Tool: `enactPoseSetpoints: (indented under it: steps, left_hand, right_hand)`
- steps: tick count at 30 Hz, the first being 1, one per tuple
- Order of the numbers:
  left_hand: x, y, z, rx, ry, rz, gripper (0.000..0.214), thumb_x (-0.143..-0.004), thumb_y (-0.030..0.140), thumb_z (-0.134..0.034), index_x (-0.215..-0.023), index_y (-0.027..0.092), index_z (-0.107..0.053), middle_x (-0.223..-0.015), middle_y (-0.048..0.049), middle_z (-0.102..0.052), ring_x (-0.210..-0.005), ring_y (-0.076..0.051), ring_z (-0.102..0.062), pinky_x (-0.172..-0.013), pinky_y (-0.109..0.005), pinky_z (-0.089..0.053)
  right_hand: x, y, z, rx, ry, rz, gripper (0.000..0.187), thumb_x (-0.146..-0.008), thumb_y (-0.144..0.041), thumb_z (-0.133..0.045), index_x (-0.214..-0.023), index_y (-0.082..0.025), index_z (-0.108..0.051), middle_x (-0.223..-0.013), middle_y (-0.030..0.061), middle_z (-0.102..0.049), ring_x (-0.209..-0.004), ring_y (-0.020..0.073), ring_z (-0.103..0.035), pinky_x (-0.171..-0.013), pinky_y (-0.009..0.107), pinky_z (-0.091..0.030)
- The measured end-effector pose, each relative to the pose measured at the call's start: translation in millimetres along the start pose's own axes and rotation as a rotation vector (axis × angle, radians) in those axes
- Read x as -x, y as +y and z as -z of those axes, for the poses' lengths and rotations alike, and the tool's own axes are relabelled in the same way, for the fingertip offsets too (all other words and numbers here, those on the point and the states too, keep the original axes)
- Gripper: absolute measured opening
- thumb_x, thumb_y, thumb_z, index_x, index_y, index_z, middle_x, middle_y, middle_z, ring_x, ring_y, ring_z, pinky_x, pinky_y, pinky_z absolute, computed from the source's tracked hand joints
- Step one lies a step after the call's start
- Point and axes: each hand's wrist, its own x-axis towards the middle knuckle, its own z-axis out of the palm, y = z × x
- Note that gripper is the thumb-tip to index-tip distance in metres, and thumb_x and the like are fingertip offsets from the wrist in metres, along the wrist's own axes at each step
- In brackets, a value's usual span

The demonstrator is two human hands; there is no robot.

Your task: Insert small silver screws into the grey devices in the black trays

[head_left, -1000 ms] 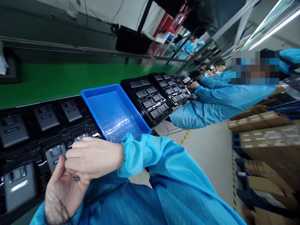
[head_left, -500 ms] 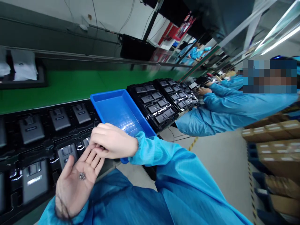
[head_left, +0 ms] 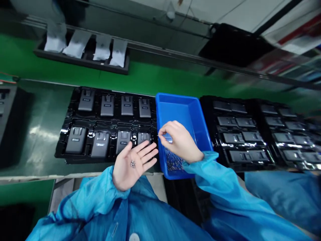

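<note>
My left hand [head_left: 134, 164] is palm up with its fingers spread. A small cluster of shiny metal pieces [head_left: 132, 164] rests on the palm, too small to name exactly. Over the blue bin [head_left: 159, 160], my right hand [head_left: 179, 140] has thumb and index finger pinched together; what they hold, if anything, is too small to make out. More small metal pieces [head_left: 173, 162] lie at the near end of the bin. Beyond my left hand is a black plastic tray [head_left: 95, 121] with two rows of grey device cases [head_left: 100, 144], some marked "Riten".
More black trays with grey cases [head_left: 252, 136] stand right of the bin. A dark box with white packets [head_left: 75, 45] sits on the green belt [head_left: 155, 73] behind. Another tray [head_left: 10, 110] is at far left. A co-worker's blue sleeve [head_left: 281, 190] shows at right.
My view has swung left and down. My right hand has moved away from my left fingertips to over the blue bin. The left palm still carries the metal pieces.
</note>
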Motion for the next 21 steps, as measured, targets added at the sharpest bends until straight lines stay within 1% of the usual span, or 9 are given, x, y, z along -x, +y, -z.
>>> enactPoseSetpoints:
  steps: [5,9,12,16,19,21]
  left_hand:
    - [3.7,-3.1,1.3,0.049,0.046,-0.01,0.066,-0.105,0.048,-0.032,-0.151,0.002,-0.042,-0.142,-0.0229,-0.061,-0.123,-0.031,-0.065,-0.107,-0.047,-0.046]
    - [4.1,-3.6,2.5,0.066,0.063,-0.011,0.065,-0.105,0.049,-0.032,-0.148,0.003,-0.046,-0.143,-0.022,-0.06,-0.127,-0.032,-0.063,-0.112,-0.05,-0.042]
    - [3.5,-3.0,1.9,0.068,0.066,-0.014,0.065,-0.105,0.049,-0.033,-0.147,0.002,-0.046,-0.145,-0.0216,-0.058,-0.131,-0.033,-0.059,-0.115,-0.051,-0.039]
    - [3.2,-0.4,-0.3,0.083,0.08,-0.013,0.068,-0.104,0.049,-0.032,-0.149,-0.001,-0.044,-0.148,-0.0219,-0.056,-0.138,-0.033,-0.054,-0.118,-0.048,-0.038]
    - [3.7,0.6,-0.4,0.115,0.076,-0.005,0.07,-0.104,0.049,-0.03,-0.152,-0.001,-0.04,-0.15,-0.0229,-0.054,-0.144,-0.031,-0.048,-0.12,-0.044,-0.036]
    - [3.8,0.4,1.0,0.133,0.063,-0.001,0.072,-0.103,0.05,-0.029,-0.153,0.0,-0.038,-0.151,-0.0233,-0.052,-0.145,-0.031,-0.047,-0.12,-0.043,-0.035]
  right_hand:
    - [-7.7,3.7,-22.3,0.08,-0.093,0.002,0.01,-0.091,-0.014,-0.053,-0.084,-0.02,-0.058,-0.085,0.0056,-0.064,-0.082,0.0214,-0.051,-0.075,0.036,-0.039]
    - [-13.7,5.2,-28.0,0.221,-0.121,0.059,0.012,-0.092,-0.013,-0.053,-0.083,-0.019,-0.059,-0.083,0.0058,-0.065,-0.08,0.0216,-0.049,-0.072,0.036,-0.036]
    - [-16.4,1.3,-27.6,0.338,-0.102,0.129,0.017,-0.095,-0.012,-0.05,-0.083,-0.019,-0.061,-0.081,0.0064,-0.064,-0.079,0.0222,-0.047,-0.071,0.037,-0.033]
    - [-11.8,-4.4,-29.9,0.447,-0.049,0.186,0.02,-0.099,-0.016,-0.049,-0.086,-0.018,-0.064,-0.081,0.0065,-0.064,-0.081,0.0228,-0.047,-0.072,0.037,-0.033]
    - [0.5,-5.5,-33.2,0.418,-0.01,0.16,0.016,-0.1,-0.018,-0.051,-0.093,-0.019,-0.066,-0.086,0.0062,-0.068,-0.085,0.0226,-0.051,-0.074,0.036,-0.037]
    - [10.6,-5.4,-33.9,0.36,-0.013,0.136,0.016,-0.099,-0.017,-0.052,-0.103,-0.019,-0.067,-0.091,0.0066,-0.07,-0.089,0.0225,-0.056,-0.076,0.036,-0.04]
